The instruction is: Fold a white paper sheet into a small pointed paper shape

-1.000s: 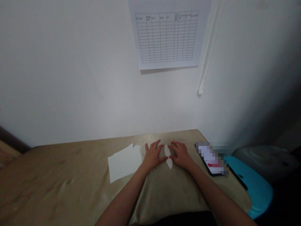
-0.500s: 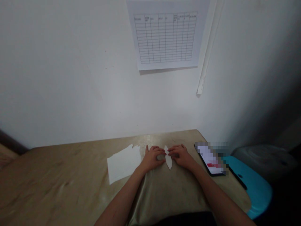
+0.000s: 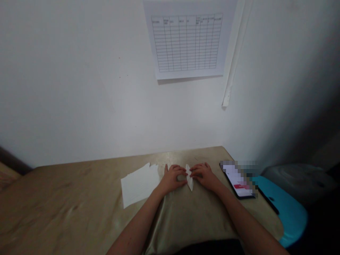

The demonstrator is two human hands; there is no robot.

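Observation:
A small folded piece of white paper (image 3: 189, 181), narrow and pointed at both ends, is between my two hands just above the table or on it; I cannot tell which. My left hand (image 3: 174, 177) pinches its left edge with thumb and fingers. From the other side, my right hand (image 3: 203, 175) grips the right edge with its fingertips. Part of the paper's middle is hidden by the fingertips. To the left of my left hand lie white sheets of paper (image 3: 139, 186) with a torn upper edge.
A brown cloth-like cover (image 3: 79, 198) spreads over the table, which meets a white wall. At the right lies a phone (image 3: 239, 184) with its screen lit, and a dark thin object (image 3: 268, 200) beside it. A turquoise stool (image 3: 289, 209) stands past the table's right edge. A printed chart (image 3: 188, 42) hangs above.
The folded paper looks narrower, with its right side turned inward toward the middle. Both hands have stayed almost in place.

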